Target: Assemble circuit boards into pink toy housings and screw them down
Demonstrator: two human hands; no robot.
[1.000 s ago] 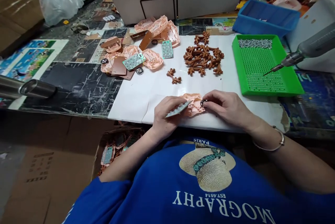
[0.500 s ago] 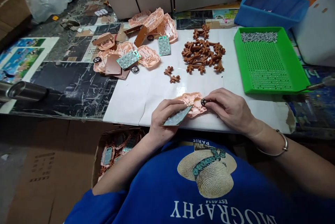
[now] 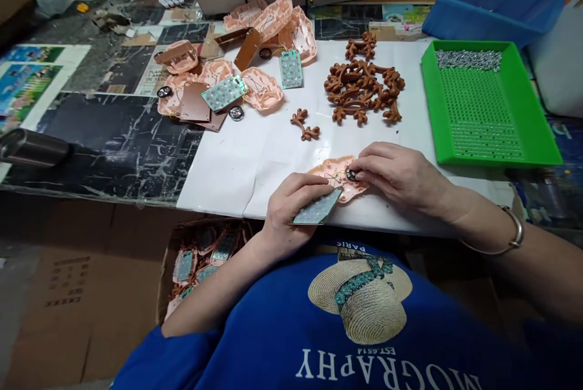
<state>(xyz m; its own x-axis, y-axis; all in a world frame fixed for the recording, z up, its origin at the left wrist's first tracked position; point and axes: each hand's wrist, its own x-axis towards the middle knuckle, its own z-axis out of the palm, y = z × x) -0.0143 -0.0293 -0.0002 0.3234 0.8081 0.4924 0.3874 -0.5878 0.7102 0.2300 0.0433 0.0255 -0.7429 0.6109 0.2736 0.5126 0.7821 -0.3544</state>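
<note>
My left hand [image 3: 291, 205] is closed on a circuit board [image 3: 316, 208], held tilted at the table's front edge. Just beyond it lies a pink plastic shell [image 3: 325, 166], open side up, with thin wires running over it. Between the thumb and fingers of my right hand [image 3: 394, 174] is a small round black speaker [image 3: 351, 175], held at the right part of the shell. The fingers partly hide the speaker, and whether it sits fully in the shell I cannot tell. A single brown antler-shaped piece [image 3: 304, 125] lies behind the shell.
Behind are a pile of brown antler-shaped pieces [image 3: 359, 92] and, leftward, pink shells [image 3: 262, 89] with boards. A green tray [image 3: 537, 135] of screws stands right, a blue bin [image 3: 492, 7] behind it. A steel tumbler [image 3: 36, 148] lies far left. A filled carton [image 3: 166, 268] stands below the table.
My right hand has brought the speaker slightly left, in over the shell. My left hand still holds the board. The whole view has shifted a little.
</note>
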